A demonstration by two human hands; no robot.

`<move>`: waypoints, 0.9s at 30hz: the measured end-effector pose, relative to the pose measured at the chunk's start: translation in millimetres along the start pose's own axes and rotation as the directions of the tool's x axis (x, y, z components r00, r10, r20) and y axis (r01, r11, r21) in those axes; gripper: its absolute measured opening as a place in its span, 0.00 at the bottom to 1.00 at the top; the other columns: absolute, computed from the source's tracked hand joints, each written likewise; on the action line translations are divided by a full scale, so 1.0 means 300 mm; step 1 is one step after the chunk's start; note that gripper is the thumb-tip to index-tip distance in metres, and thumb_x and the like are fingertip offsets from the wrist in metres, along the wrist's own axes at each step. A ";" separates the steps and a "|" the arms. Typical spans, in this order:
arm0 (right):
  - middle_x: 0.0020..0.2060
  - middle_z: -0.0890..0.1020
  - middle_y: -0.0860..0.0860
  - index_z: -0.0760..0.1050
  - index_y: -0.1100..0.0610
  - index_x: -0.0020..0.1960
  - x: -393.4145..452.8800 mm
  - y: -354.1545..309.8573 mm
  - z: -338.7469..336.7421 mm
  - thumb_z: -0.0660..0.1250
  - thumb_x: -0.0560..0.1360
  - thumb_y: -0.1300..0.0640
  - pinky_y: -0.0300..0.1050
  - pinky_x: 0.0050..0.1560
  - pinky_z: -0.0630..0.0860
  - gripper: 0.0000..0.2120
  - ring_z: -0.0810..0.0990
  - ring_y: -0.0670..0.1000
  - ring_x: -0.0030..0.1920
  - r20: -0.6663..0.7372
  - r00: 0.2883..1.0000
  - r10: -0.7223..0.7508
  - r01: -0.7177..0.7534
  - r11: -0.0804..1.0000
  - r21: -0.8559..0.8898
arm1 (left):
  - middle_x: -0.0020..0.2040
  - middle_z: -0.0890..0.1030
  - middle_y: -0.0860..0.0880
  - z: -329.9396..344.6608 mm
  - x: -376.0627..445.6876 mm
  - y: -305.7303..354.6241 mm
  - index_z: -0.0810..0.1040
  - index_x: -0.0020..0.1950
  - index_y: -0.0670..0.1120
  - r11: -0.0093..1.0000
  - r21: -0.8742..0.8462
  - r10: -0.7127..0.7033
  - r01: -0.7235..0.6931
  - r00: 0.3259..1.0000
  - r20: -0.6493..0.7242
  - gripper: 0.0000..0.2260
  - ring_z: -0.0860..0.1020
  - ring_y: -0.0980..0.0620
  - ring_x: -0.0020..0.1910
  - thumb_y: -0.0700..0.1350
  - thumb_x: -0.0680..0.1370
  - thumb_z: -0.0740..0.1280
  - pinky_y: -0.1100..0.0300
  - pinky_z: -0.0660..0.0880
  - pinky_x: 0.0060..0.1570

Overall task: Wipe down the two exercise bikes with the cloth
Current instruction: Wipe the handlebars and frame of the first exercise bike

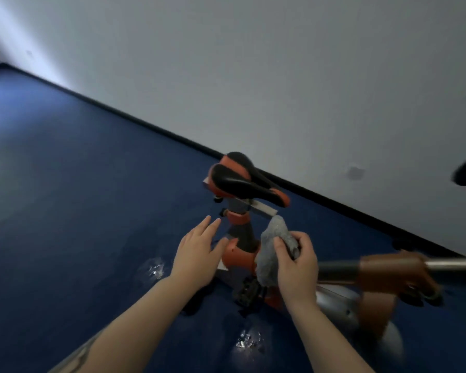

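- Head view: I see my right hand (pixel 293 261) bunching the grey cloth (pixel 273 246) in curled fingers, against the orange seat post (pixel 242 238) below the saddle (pixel 242 181), apparently to rub the frame.
- My left hand (pixel 199 251) hangs open, fingers straight, just beside the post, holding nothing; probably ready to steady the exercise bike (pixel 240 259).
- A second bike isn't clearly visible.

A dark blue floor (pixel 78 184) is running up to a black skirting strip along the wall, and an orange exercise bike (pixel 242 254) is standing on it near that wall.
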State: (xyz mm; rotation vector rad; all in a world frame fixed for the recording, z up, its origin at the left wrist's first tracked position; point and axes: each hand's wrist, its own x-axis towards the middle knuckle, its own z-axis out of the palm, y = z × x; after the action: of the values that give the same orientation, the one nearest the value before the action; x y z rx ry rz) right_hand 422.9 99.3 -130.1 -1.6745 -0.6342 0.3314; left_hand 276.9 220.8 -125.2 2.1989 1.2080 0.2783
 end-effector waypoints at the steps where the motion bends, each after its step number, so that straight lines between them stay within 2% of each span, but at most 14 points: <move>1: 0.38 0.78 0.45 0.73 0.51 0.45 0.016 -0.014 0.058 0.68 0.76 0.56 0.28 0.36 0.71 0.04 0.77 0.38 0.39 0.030 1.000 -0.008 0.008 1.000 0.002 | 0.79 0.54 0.55 -0.030 0.007 -0.041 0.57 0.77 0.57 0.999 -0.016 -0.032 0.032 0.999 -0.014 0.25 0.55 0.51 0.77 0.58 0.81 0.56 0.52 0.54 0.75; 4: 0.39 0.79 0.43 0.73 0.51 0.46 0.048 -0.036 0.271 0.68 0.76 0.55 0.27 0.37 0.71 0.03 0.77 0.36 0.41 0.137 0.990 -0.024 0.024 1.000 -0.003 | 0.79 0.54 0.55 -0.134 0.039 -0.204 0.57 0.77 0.56 0.990 -0.062 -0.128 0.124 0.990 -0.065 0.25 0.56 0.51 0.77 0.57 0.81 0.56 0.50 0.55 0.75; 8: 0.41 0.80 0.43 0.73 0.49 0.46 0.072 -0.045 0.557 0.67 0.76 0.54 0.36 0.43 0.74 0.03 0.78 0.38 0.43 0.220 0.976 0.002 0.004 1.000 -0.027 | 0.79 0.55 0.56 -0.267 0.123 -0.426 0.58 0.77 0.57 0.974 -0.111 -0.206 0.197 0.975 -0.078 0.25 0.66 0.49 0.72 0.58 0.80 0.56 0.48 0.60 0.73; 10: 0.40 0.80 0.43 0.73 0.49 0.45 0.072 -0.055 0.718 0.68 0.76 0.55 0.36 0.41 0.72 0.04 0.77 0.37 0.43 0.201 0.980 0.011 -0.005 0.999 -0.034 | 0.79 0.55 0.55 -0.342 0.178 -0.546 0.58 0.77 0.56 0.978 -0.098 -0.190 0.184 0.979 -0.066 0.25 0.65 0.49 0.72 0.58 0.81 0.56 0.48 0.60 0.73; 12: 0.38 0.79 0.43 0.73 0.48 0.44 0.067 -0.068 0.857 0.68 0.75 0.55 0.32 0.38 0.70 0.05 0.77 0.36 0.42 0.193 0.981 0.021 -0.012 0.999 -0.047 | 0.79 0.55 0.55 -0.417 0.231 -0.649 0.59 0.77 0.56 0.982 -0.069 -0.180 0.176 0.982 -0.055 0.24 0.61 0.50 0.74 0.57 0.81 0.56 0.49 0.58 0.74; 14: 0.37 0.79 0.42 0.72 0.48 0.44 0.063 -0.077 0.996 0.69 0.75 0.55 0.30 0.37 0.70 0.06 0.77 0.36 0.41 0.188 0.982 0.035 -0.021 0.997 -0.079 | 0.79 0.55 0.54 -0.501 0.285 -0.752 0.58 0.77 0.56 0.987 -0.014 -0.163 0.163 0.986 -0.032 0.24 0.62 0.50 0.74 0.57 0.81 0.55 0.51 0.56 0.75; 16: 0.37 0.79 0.42 0.72 0.48 0.44 0.068 -0.094 1.107 0.69 0.75 0.55 0.32 0.36 0.70 0.06 0.77 0.36 0.42 0.166 0.985 0.044 -0.026 0.994 -0.111 | 0.79 0.54 0.54 -0.571 0.347 -0.839 0.57 0.77 0.56 0.990 0.025 -0.141 0.142 0.990 -0.022 0.24 0.64 0.50 0.73 0.57 0.81 0.54 0.52 0.55 0.75; 18: 0.39 0.79 0.41 0.71 0.46 0.46 0.088 -0.102 1.205 0.69 0.75 0.55 0.31 0.36 0.70 0.07 0.77 0.36 0.43 0.145 0.987 0.066 -0.051 0.993 -0.110 | 0.79 0.54 0.54 -0.630 0.418 -0.914 0.57 0.77 0.55 0.990 0.032 -0.139 0.140 0.990 -0.013 0.24 0.62 0.50 0.75 0.57 0.81 0.54 0.52 0.54 0.75; 22: 0.40 0.79 0.40 0.71 0.44 0.46 0.158 -0.099 1.336 0.69 0.75 0.54 0.29 0.36 0.72 0.07 0.77 0.35 0.43 0.126 0.988 0.087 -0.069 0.987 -0.142 | 0.79 0.54 0.55 -0.675 0.554 -0.986 0.57 0.77 0.56 0.993 -0.005 -0.116 0.117 0.992 0.041 0.25 0.57 0.51 0.76 0.57 0.81 0.55 0.51 0.54 0.75; 25: 0.40 0.79 0.41 0.71 0.45 0.47 0.254 -0.074 1.418 0.68 0.75 0.54 0.31 0.36 0.70 0.07 0.77 0.34 0.43 0.072 0.991 0.114 -0.103 0.984 -0.144 | 0.79 0.54 0.55 -0.681 0.682 -1.013 0.57 0.77 0.55 0.997 -0.002 -0.072 0.073 0.994 0.082 0.25 0.56 0.51 0.77 0.57 0.81 0.55 0.52 0.53 0.75; 27: 0.40 0.79 0.42 0.71 0.47 0.47 0.323 -0.052 1.465 0.68 0.76 0.55 0.29 0.35 0.71 0.06 0.76 0.33 0.43 0.049 0.990 0.130 -0.122 0.982 -0.141 | 0.79 0.54 0.54 -0.689 0.783 -1.029 0.57 0.77 0.55 0.998 0.014 -0.058 0.057 0.993 0.103 0.25 0.56 0.51 0.77 0.57 0.81 0.55 0.53 0.53 0.75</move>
State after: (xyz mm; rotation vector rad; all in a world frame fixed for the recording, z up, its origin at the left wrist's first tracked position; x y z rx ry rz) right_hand 257.6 513.6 -193.1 -1.8479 -0.6067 0.4369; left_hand 101.8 621.5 -170.5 2.1561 1.2156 0.1330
